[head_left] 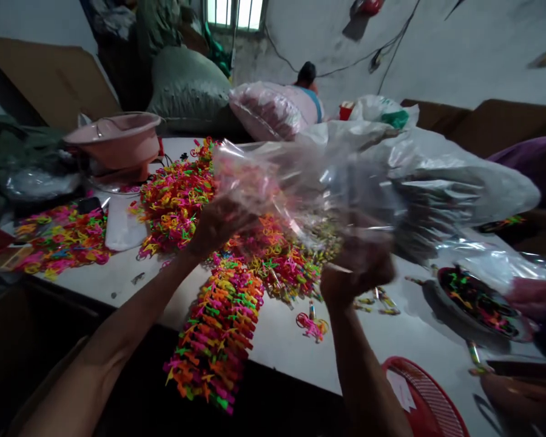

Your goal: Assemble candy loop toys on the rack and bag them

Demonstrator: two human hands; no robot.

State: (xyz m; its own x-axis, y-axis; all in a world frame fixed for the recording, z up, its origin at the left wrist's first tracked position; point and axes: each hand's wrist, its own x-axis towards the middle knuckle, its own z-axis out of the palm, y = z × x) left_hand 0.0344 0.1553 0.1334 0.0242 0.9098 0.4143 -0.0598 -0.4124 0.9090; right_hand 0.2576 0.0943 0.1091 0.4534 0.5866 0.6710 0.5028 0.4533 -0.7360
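Observation:
A clear plastic bag (295, 176), stretched out above the table, is held between my two hands. My left hand (225, 218) grips its left end, fingers closed and partly behind the film. At the right end my right hand (359, 267) is closed on the plastic, blurred by motion. Under and behind the bag lies a heap of small bright plastic toy pieces (173, 209), some shaped like little bicycles. Nearer me, stacked rows of such pieces (218, 328) reach over the table's front edge. One pink toy bicycle (312, 326) with a small tube lies left of my right wrist.
A pink basin (118, 139) stands at the back left beside more loose pieces (68, 240). Large stuffed sacks (191, 85) and a white sack (464, 164) line the back. At right are a bowl of pieces (477, 300), a red basket (423, 394) and a person's hand (523, 388).

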